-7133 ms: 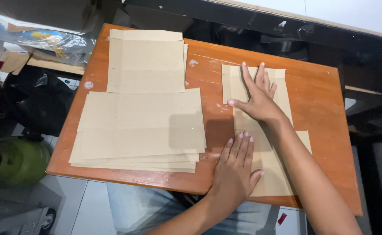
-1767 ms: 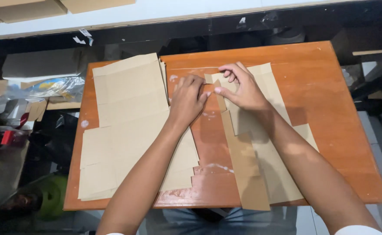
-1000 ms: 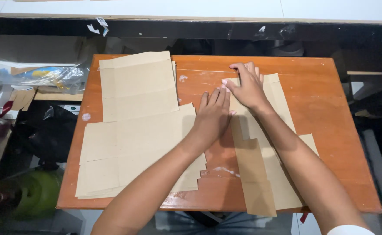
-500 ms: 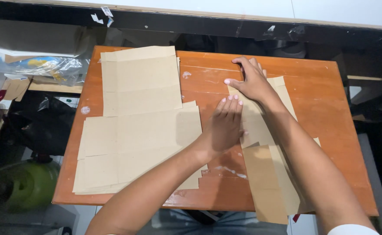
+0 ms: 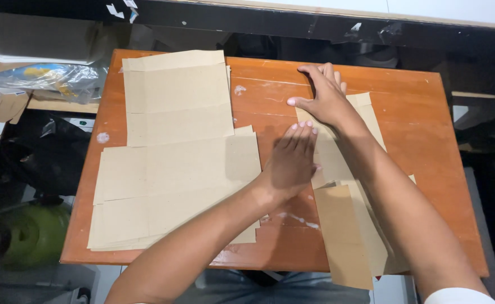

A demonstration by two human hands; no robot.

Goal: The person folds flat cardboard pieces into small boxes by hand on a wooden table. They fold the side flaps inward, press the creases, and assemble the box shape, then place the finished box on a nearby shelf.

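A long brown paper sheet, partly folded, lies on the right half of the orange wooden table and hangs over the near edge. My right hand presses flat on the sheet's far end, fingers spread. My left hand lies flat with fingers together on the sheet's left fold, just below the right hand. Neither hand grips anything. To the left, a stack of brown paper sheets lies flat, with another sheet behind it.
A clear plastic bag with coloured contents sits off the table's left side. A green round object stands on the floor at lower left. A dark shelf runs behind the table.
My left hand has slid down and toward me along the sheet's left fold. My right hand stays pressed at the far end. The view has shifted slightly.
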